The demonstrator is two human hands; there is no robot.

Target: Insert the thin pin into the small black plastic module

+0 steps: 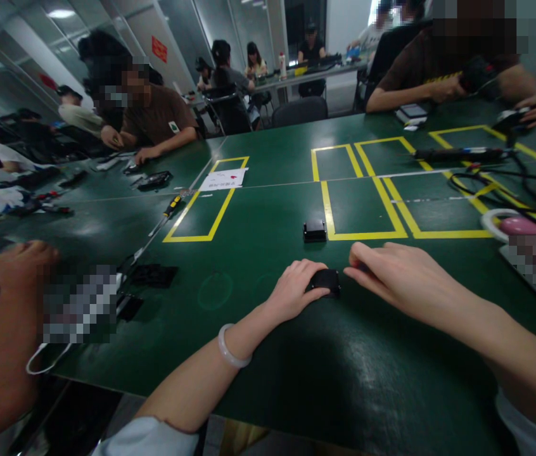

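A person's left hand (pixel 296 288) grips a small black block (pixel 329 280) on the green table (pixel 344 392).
The thumb and fingers close around its left side, near the table's front edge. The right hand (pixel 386 272) hangs just beside it, fingers curled; whether it pinches anything cannot be told. A second black block (pixel 314 232) sits just beyond, beside a yellow tape outline (pixel 367 236).
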